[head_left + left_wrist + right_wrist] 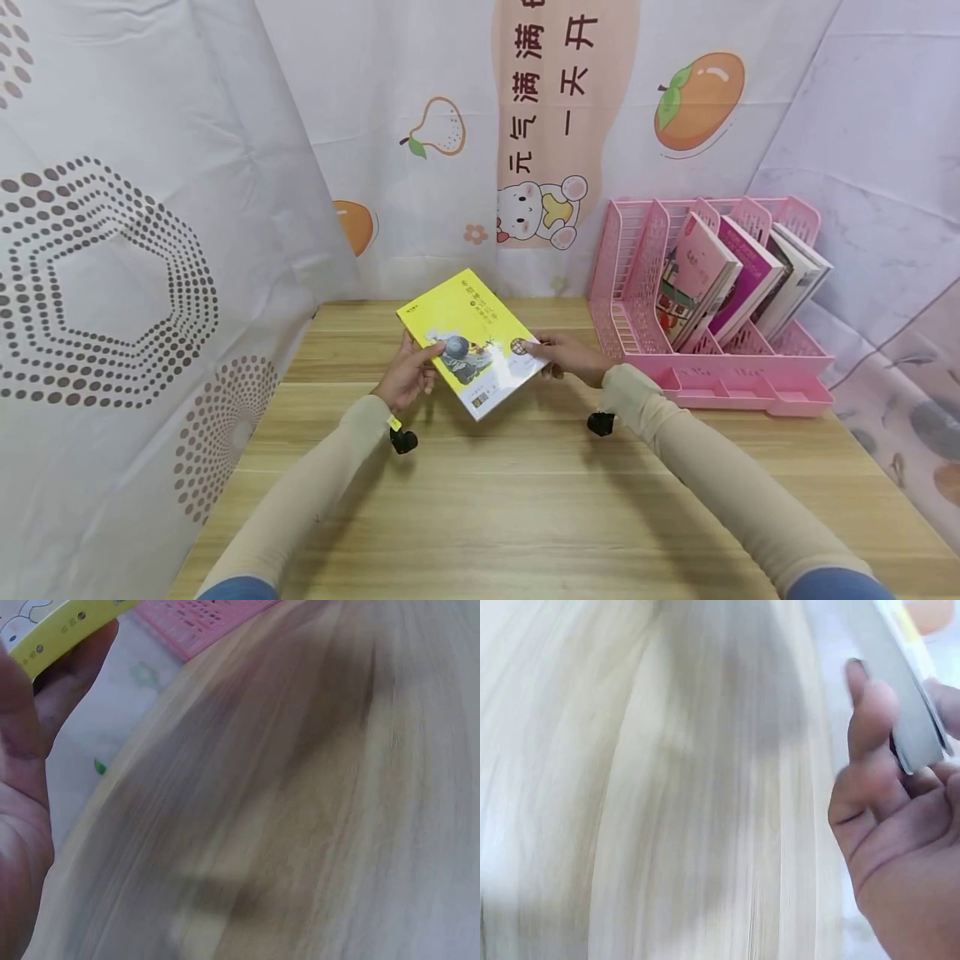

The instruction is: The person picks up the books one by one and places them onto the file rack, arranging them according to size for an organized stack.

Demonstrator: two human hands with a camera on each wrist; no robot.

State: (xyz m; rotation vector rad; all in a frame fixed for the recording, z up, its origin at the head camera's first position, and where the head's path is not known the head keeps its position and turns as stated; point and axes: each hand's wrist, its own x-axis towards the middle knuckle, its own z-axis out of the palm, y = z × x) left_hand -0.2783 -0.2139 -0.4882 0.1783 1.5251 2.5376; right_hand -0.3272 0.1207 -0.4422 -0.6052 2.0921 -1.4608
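A yellow-covered book (474,337) is held tilted above the wooden table, its printed cover facing up. At its left edge my left hand (408,371) grips it, thumb on the cover and fingers beneath. My right hand (573,357) pinches the opposite edge the same way, thumb on top. In the left wrist view the book's yellow spine (71,634) shows between thumb and fingers of the left hand (26,802). The right wrist view has the page edges (911,705) in the grasp of the right hand (900,817).
To the right stands a pink desk rack (720,367) with dividers; several books (697,267) lean in its slots, pink, purple and white. Its leftmost slots hold no books. A printed curtain (420,75) hangs behind the wooden table (480,517) and along both sides.
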